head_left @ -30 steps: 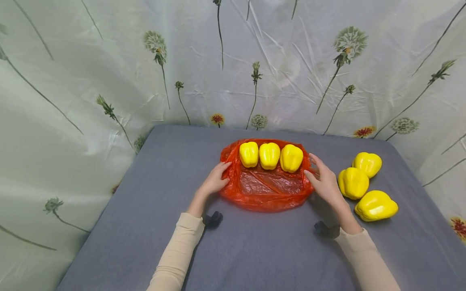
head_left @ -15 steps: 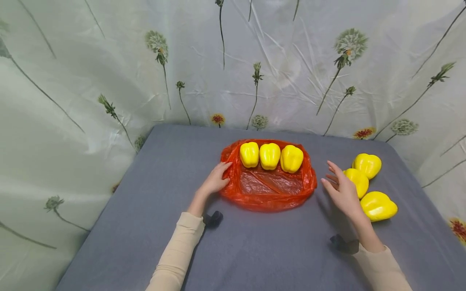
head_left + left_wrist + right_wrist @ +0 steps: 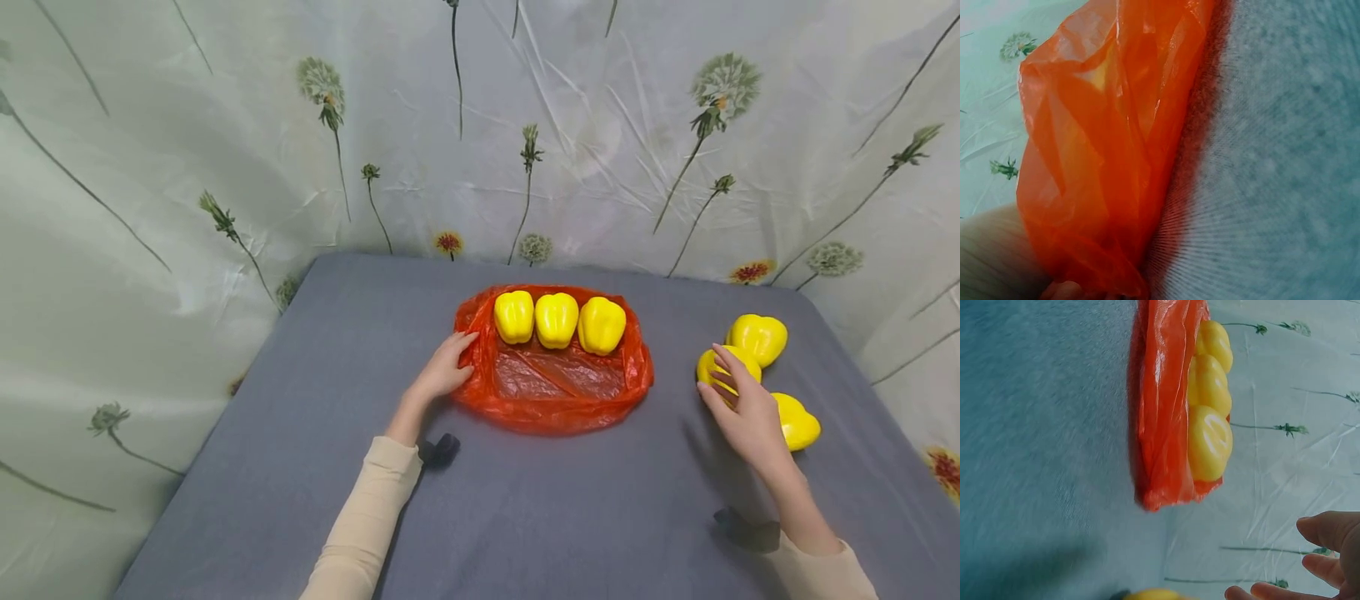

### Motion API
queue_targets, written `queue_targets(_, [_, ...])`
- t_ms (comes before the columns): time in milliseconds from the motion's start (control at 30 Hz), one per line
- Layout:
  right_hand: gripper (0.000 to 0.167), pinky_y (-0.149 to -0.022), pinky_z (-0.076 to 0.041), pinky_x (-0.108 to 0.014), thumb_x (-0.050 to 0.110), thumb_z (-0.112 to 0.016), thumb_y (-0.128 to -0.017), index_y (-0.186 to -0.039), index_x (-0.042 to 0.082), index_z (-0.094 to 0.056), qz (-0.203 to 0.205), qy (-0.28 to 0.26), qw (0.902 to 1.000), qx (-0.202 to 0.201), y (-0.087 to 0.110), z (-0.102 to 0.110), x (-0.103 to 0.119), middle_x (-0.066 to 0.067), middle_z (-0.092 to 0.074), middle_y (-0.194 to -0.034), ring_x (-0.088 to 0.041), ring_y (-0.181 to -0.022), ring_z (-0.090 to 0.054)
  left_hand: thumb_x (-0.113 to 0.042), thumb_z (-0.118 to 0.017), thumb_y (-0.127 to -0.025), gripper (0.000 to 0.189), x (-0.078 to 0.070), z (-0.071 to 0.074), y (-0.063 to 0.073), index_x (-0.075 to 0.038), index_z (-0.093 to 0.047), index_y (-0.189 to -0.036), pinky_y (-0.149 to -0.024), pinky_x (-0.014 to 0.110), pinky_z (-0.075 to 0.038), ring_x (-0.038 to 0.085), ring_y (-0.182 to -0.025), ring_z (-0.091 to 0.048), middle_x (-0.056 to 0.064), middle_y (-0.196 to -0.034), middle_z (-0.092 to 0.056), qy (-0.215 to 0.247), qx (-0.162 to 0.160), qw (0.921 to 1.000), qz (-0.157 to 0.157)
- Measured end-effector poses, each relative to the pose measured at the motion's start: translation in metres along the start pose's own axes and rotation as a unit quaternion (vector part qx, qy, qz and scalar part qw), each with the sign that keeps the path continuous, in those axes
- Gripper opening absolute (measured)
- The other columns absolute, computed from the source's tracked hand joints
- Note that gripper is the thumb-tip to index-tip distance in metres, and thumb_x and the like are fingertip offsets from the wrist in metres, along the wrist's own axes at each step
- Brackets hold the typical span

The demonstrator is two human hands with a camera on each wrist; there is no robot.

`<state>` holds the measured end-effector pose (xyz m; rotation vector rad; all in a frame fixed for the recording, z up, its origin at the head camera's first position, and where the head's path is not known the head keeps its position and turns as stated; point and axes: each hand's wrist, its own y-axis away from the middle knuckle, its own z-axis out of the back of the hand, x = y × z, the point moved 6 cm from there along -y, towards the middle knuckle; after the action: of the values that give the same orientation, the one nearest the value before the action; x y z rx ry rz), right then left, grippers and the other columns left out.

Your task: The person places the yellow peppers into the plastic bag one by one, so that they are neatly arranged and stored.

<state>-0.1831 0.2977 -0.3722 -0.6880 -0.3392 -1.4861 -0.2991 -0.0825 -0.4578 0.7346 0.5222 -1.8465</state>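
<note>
At the centre of the head view, the red plastic bag (image 3: 555, 414) lies open with three yellow peppers (image 3: 557, 321) in a row inside it, and the left hand (image 3: 444, 371) grips its left edge; at the right of the frame, the right hand (image 3: 752, 419) is released, its fingers relaxed, near three other peppers (image 3: 757, 337)

The place is screened off, and whether it is a home or a workplace cannot be told. A pale, shiny curtain (image 3: 600, 200) printed with dandelions (image 3: 724, 85) hangs beyond the far and side edges of a grey, fabric-topped bench (image 3: 300, 475).
</note>
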Motion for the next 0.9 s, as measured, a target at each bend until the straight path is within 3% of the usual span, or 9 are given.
queue_targets(133, [0.061,-0.075,-0.040,0.006,0.019,-0.056,-0.092,-0.146,0.007,-0.030,-0.006,0.003,0.9998,-0.017,0.011,0.010,-0.010,-0.033,-0.049,-0.130,-0.043,-0.108,-0.053,-0.007,-0.054,-0.087,0.058,0.000,-0.002,0.002,-0.002,-0.037,-0.142,-0.117,0.052,-0.023,0.038,-0.142,-0.026,0.023,-0.149,-0.033,0.000,0.006,1.0000,0.007])
queue_targets(267, [0.061,-0.076,-0.039,0.006,0.019,-0.055,-0.093,-0.146,0.007,-0.028,-0.024,0.018,0.9992,-0.027,0.021,0.018,-0.020,-0.033,-0.048,-0.130,-0.044,-0.108,-0.051,-0.006,-0.054,-0.087,0.058,0.000,-0.003,0.004,-0.002,-0.037,-0.142,-0.117,0.052,-0.022,0.038,-0.142,-0.025,0.023,-0.150,-0.032,0.000,0.007,0.9999,0.011])
queue_targets(333, [0.061,-0.079,-0.037,0.007,0.020,-0.055,-0.093,-0.147,0.008,-0.028,-0.029,0.025,0.9986,-0.037,0.025,0.023,-0.024,-0.033,-0.048,-0.130,-0.032,-0.110,-0.055,-0.005,-0.054,-0.086,0.058,-0.001,-0.002,0.004,-0.002,-0.037,-0.142,-0.117,0.052,-0.022,0.039,-0.142,-0.025,0.024,-0.149,-0.033,0.002,0.002,1.0000,0.009])
queue_targets(433, [0.060,-0.080,-0.033,0.009,0.023,-0.054,-0.094,-0.147,0.013,-0.028,-0.038,0.037,0.9972,-0.052,0.030,0.029,-0.029,-0.031,-0.049,-0.130,0.009,-0.109,-0.052,-0.005,-0.054,-0.086,0.058,-0.001,0.000,0.004,-0.002,-0.037,-0.142,-0.117,0.051,-0.022,0.038,-0.142,-0.024,0.023,-0.149,-0.032,0.007,-0.003,0.9999,0.011])
queue_targets(567, [0.060,-0.078,-0.026,0.012,0.026,-0.052,-0.095,-0.149,0.020,-0.026,-0.063,0.040,0.9952,-0.063,0.037,0.032,-0.044,-0.028,-0.048,-0.135,0.021,-0.109,-0.044,-0.005,-0.054,-0.087,0.059,-0.001,0.000,0.004,-0.002,-0.037,-0.142,-0.117,0.051,-0.022,0.038,-0.143,-0.024,0.024,-0.150,-0.031,0.008,0.000,0.9999,0.014])
queue_targets(633, [0.061,-0.084,-0.029,0.009,0.025,-0.052,-0.095,-0.149,0.020,-0.025,-0.079,0.035,0.9940,-0.067,0.039,0.031,-0.056,-0.028,-0.046,-0.137,-0.005,-0.121,-0.054,-0.005,-0.054,-0.087,0.059,-0.001,0.000,0.004,-0.002,-0.037,-0.142,-0.117,0.052,-0.022,0.038,-0.143,-0.023,0.024,-0.150,-0.031,0.008,0.002,0.9999,0.015])
queue_targets(800, [0.059,-0.095,-0.034,-0.002,0.029,-0.050,-0.094,-0.148,0.029,-0.026,-0.129,0.053,0.9849,-0.103,0.042,0.027,-0.102,-0.018,-0.045,-0.143,-0.005,-0.128,-0.048,-0.006,-0.054,-0.087,0.058,-0.001,0.000,0.003,-0.002,-0.037,-0.142,-0.117,0.051,-0.022,0.038,-0.142,-0.024,0.023,-0.150,-0.032,0.007,0.003,0.9999,0.011])
queue_targets(867, [0.059,-0.100,-0.035,-0.006,0.030,-0.050,-0.094,-0.147,0.032,-0.026,-0.151,0.056,0.9798,-0.118,0.044,0.027,-0.115,-0.013,-0.044,-0.145,0.009,-0.126,-0.043,-0.006,-0.054,-0.087,0.057,-0.001,0.000,0.003,-0.002,-0.038,-0.142,-0.117,0.051,-0.022,0.038,-0.143,-0.024,0.023,-0.150,-0.032,0.006,0.004,0.9999,0.011])
queue_targets(900, [0.058,-0.104,-0.036,-0.014,0.027,-0.051,-0.094,-0.147,0.031,-0.027,-0.160,0.045,0.9783,-0.123,0.045,0.029,-0.114,-0.013,-0.044,-0.146,-0.001,-0.130,-0.045,-0.006,-0.054,-0.087,0.057,-0.001,0.000,0.002,-0.001,-0.038,-0.142,-0.117,0.052,-0.022,0.038,-0.142,-0.024,0.023,-0.149,-0.033,0.006,0.003,0.9999,0.009])
